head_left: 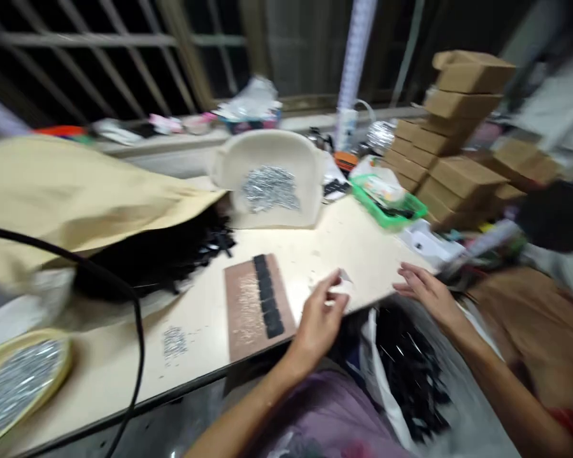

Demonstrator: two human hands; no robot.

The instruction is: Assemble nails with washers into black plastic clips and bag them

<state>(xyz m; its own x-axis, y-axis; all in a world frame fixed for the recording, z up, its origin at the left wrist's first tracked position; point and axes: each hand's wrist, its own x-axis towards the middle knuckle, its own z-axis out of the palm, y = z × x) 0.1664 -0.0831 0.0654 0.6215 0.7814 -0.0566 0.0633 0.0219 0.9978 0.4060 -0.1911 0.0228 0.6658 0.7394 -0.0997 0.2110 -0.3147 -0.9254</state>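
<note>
My left hand is over the front part of the table, its fingers bent around a small white scrap, paper or plastic; blur hides which. To the right, my right hand hangs past the table edge with fingers stretched out and nothing in it. Left of my left hand lies a brown board bearing a row of black square pieces and many tiny light bits. Below my right hand, an open bag full of shiny black pieces stands beside my lap.
A cream tub holding silvery metal pieces stands at the back. At left are a large yellowish sack spilling black pieces, a yellow-rimmed bowl and a black cable. A green basket and stacked cardboard boxes are at right.
</note>
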